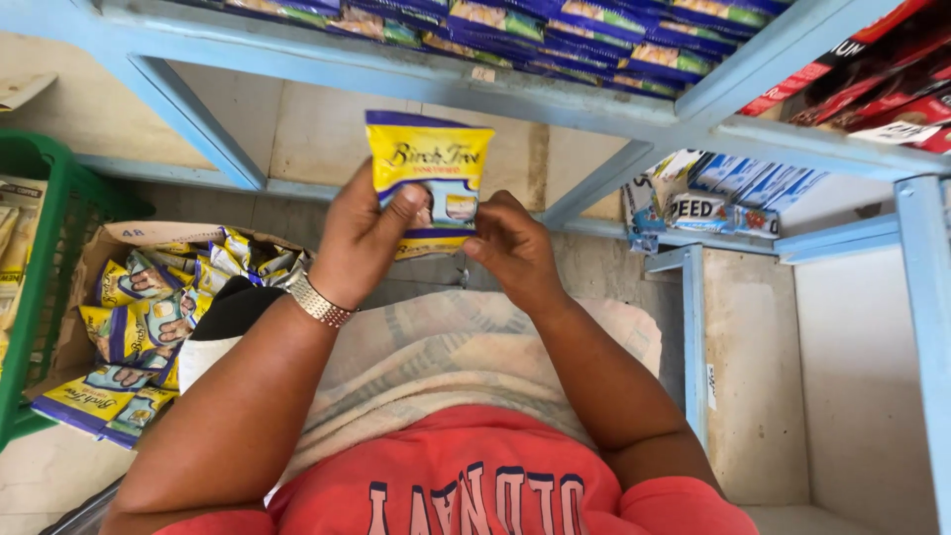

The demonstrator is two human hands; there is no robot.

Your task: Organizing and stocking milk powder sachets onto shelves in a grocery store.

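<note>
Right now, head view: one yellow and blue sachet (428, 178) is held up in front of the blue shelf frame (555, 99), below the row of packets on the upper shelf (555, 35).
Left hand (359, 243): closed on the sachet's lower left side, thumb across the front, a metal bracelet (319, 302) at the wrist.
Right hand (515, 248): fingertips pinched together on the sachet's lower right corner.
Sachet position: upright, face toward the camera, clear of the shelf and touching nothing but the two hands.
Supply: a cardboard box (129, 236) on the floor to the left holds many matching sachets, some spilling out over its near edge; a green crate (40, 228) stands just beside it.
Other stock: blue and white packets (723, 193) on a lower shelf to the right, red packs (872, 74) at upper right.
Handling judgement: gripping by the lower edge with both hands keeps the thin pack flat; a light pinch on the seam, not the filled middle, should avoid creasing or bursting it.
</note>
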